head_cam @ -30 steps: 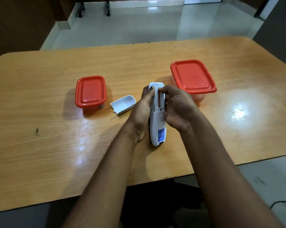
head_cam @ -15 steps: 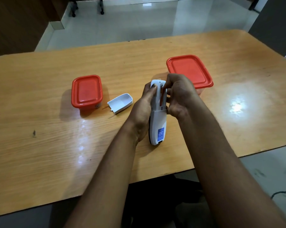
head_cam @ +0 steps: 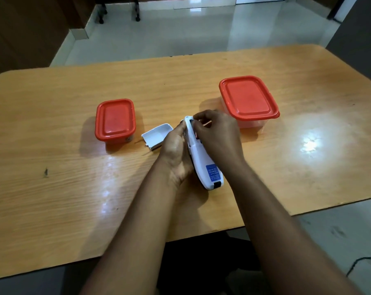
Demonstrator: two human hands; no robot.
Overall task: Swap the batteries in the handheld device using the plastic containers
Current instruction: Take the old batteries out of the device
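Note:
A white handheld device (head_cam: pixel 203 160) with a blue label lies back-up near the table's middle, tilted on its side. My left hand (head_cam: pixel 176 150) grips its left edge. My right hand (head_cam: pixel 217 134) has its fingers closed over the open battery bay at the far end, pinching a battery (head_cam: pixel 205 122) that mostly stays hidden under the fingers. The detached white battery cover (head_cam: pixel 156 136) rests just left of the device. A small red-lidded plastic container (head_cam: pixel 115 120) stands to the left, and a larger red-lidded container (head_cam: pixel 248 99) to the right. Both lids are on.
The wooden table (head_cam: pixel 73 188) has a near edge running across in front of me and a rounded far edge. Glare patches shine on its right side. Tiled floor and chair legs (head_cam: pixel 137 9) lie beyond the far edge.
The device has tilted so its near end points right. My right hand has shifted right and lifted slightly from the bay with something pinched. The view has moved down a little.

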